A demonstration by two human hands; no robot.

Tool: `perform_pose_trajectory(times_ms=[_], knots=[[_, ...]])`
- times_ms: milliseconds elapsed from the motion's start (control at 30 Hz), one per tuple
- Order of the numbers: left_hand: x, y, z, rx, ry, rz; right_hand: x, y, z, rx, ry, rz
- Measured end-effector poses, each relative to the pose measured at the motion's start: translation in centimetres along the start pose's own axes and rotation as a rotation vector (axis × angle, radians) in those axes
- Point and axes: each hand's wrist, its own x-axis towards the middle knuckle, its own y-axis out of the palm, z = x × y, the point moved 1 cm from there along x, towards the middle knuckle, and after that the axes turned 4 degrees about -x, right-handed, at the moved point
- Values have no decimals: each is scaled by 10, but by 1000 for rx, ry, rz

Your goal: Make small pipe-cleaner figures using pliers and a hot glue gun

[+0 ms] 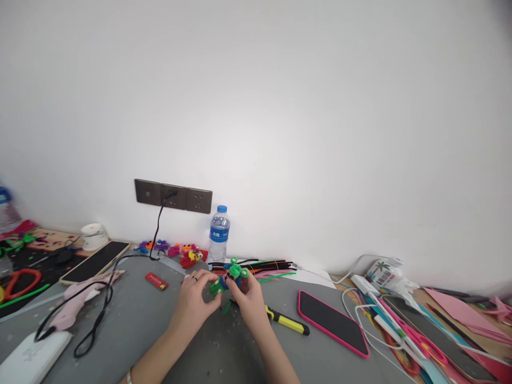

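Both my hands meet over the grey mat (160, 325) near the wall. Between them is a small green and blue pipe-cleaner figure (231, 274). My left hand (194, 304) pinches its lower green part with curled fingers, a ring showing on one finger. My right hand (248, 300) grips the figure from the right, fingers closed round it. Small green scraps lie on the mat under the hands.
A bundle of loose pipe cleaners (264, 266) and a water bottle (219, 234) stand behind the hands. A yellow-handled tool (288, 321) and a pink-cased phone (332, 322) lie to the right. Finished colourful figures (188, 253), a red lighter (156, 281), a black cable (96, 314) and another phone (96, 261) lie left.
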Motion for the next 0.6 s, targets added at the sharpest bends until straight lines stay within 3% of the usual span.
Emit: perform_pose_trajectory(times_ms=[600], knots=[[0,1,1,-9,0,15,1,0,-1,6,10,3]])
